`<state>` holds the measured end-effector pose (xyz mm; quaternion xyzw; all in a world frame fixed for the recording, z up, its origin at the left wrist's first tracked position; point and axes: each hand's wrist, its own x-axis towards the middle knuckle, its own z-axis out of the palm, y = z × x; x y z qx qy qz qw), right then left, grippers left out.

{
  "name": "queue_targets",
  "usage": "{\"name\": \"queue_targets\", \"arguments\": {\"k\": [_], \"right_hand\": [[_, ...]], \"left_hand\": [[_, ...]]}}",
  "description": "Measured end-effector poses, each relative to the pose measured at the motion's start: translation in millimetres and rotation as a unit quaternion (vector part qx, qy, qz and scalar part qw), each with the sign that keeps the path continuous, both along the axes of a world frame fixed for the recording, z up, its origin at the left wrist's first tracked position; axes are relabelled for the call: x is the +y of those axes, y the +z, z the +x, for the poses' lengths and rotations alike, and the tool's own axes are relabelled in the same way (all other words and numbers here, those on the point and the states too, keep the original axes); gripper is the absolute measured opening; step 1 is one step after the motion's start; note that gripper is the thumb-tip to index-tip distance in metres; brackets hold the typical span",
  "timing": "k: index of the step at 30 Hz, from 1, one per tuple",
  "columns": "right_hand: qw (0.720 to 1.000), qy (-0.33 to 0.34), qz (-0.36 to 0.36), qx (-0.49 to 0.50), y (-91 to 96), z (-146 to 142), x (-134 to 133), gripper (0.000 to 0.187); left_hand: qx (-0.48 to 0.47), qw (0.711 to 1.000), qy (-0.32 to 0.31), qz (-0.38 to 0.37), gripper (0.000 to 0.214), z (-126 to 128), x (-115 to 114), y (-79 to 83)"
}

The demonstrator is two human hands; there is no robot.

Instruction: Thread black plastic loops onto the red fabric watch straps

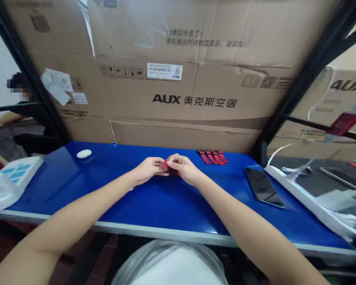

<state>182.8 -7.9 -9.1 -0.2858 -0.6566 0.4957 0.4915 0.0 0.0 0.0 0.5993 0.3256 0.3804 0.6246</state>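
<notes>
Both hands meet over the middle of the blue table (154, 202). My left hand (148, 169) and my right hand (184, 168) pinch a small red strap piece (168, 165) between their fingertips, just above the tabletop. Most of the piece is hidden by my fingers. Behind and to the right, several more red straps (213, 157) lie side by side near the cardboard wall.
A black phone (264, 187) lies flat at the right. A small white oval object (84, 153) sits at the back left. White plastic packets (16, 174) rest at the left edge, clear bags (320, 209) at the right. A large cardboard box (178, 79) closes the back. A person sits far left.
</notes>
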Motion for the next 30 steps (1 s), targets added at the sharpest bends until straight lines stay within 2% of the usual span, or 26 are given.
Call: {"name": "queue_targets", "arguments": {"k": [4, 7, 12, 14, 16, 20, 22, 24, 26, 27, 30], "right_hand": [[0.994, -0.036, 0.049, -0.095, 2.4, 9.6, 3.4, 0.014], [0.973, -0.068, 0.096, -0.199, 2.4, 13.4, 3.4, 0.009], [0.948, -0.128, 0.122, -0.264, 1.3, 9.7, -0.8, 0.005], [0.946, -0.149, 0.119, -0.263, 0.9, 5.9, -3.1, 0.006], [0.958, -0.143, 0.076, -0.237, 0.9, 2.0, -5.4, 0.010], [0.995, -0.026, -0.039, -0.088, 2.3, 1.0, -4.6, 0.019], [0.999, -0.002, -0.035, -0.042, 2.7, 7.3, 0.8, 0.021], [0.996, -0.055, 0.011, -0.076, 1.6, 18.1, 8.6, 0.016], [0.967, -0.159, 0.093, -0.174, -1.5, 30.4, 16.6, 0.012], [0.947, -0.193, 0.125, -0.225, -3.7, 35.9, 19.9, 0.018], [0.898, -0.213, 0.133, -0.360, -10.6, 44.6, 26.8, 0.033]], "left_hand": [[0.053, 0.997, 0.050, 0.033, 0.027, 3.2, -4.9, 3.0], [0.070, 0.993, 0.083, 0.053, 0.026, 4.6, -5.6, 1.4], [0.081, 0.990, 0.081, 0.080, 0.025, 5.5, -4.1, -3.5], [0.083, 0.990, 0.079, 0.076, 0.024, 5.7, -4.2, -3.3], [0.077, 0.992, 0.077, 0.069, 0.024, 5.3, -5.0, -1.4], [0.047, 0.996, 0.050, 0.059, 0.031, 0.2, -4.8, 4.7], [0.023, 0.997, 0.054, 0.042, 0.035, -4.2, -2.2, 7.3], [0.008, 0.997, 0.067, 0.027, 0.036, -8.6, 1.5, 9.2], [0.006, 0.998, 0.067, 0.018, 0.034, -12.4, 4.6, 11.1], [0.005, 0.998, 0.063, 0.015, 0.033, -13.9, 5.5, 12.0], [0.010, 0.999, 0.041, 0.008, 0.033, -17.3, 6.4, 15.1]]}}
